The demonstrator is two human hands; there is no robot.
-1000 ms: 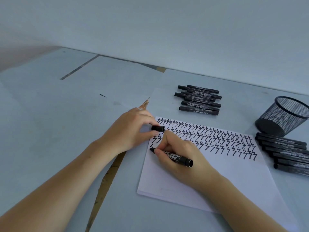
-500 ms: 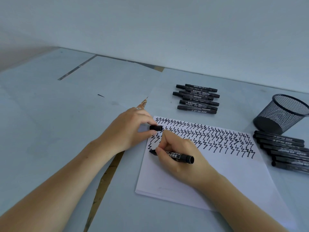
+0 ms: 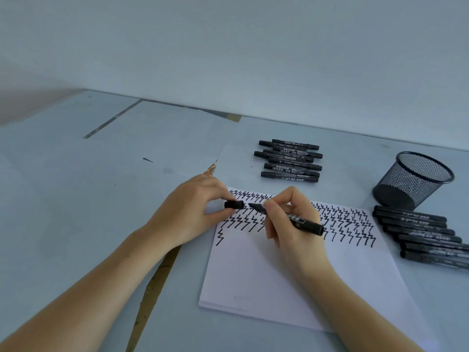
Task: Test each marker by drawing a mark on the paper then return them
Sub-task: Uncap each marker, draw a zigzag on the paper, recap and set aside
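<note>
Two hands meet above the upper left part of the paper (image 3: 291,283), just short of joining cap and marker. Risk comes first: the bare tip points at the cap's mouth with only a slight gap, and if the two are not lined up the wet tip could smear the left fingers or glance off the cap rim. A cap pressed on only loosely might let the marker dry out once it is returned. Dropping the tip now would streak the zigzag marks (image 3: 350,224) already filling the sheet's upper half.

The left hand (image 3: 193,212) pinches the black cap (image 3: 234,205) between thumb and curled fingertips. The right hand (image 3: 291,224) grips the black marker (image 3: 304,222) with fingers curled round its barrel, tip leftward, lifted clear of the sheet.

Capped markers lie in a pile (image 3: 289,161) beyond the paper's far edge and in a row (image 3: 421,232) off its right edge, beside a tipped mesh pen cup (image 3: 411,181).
</note>
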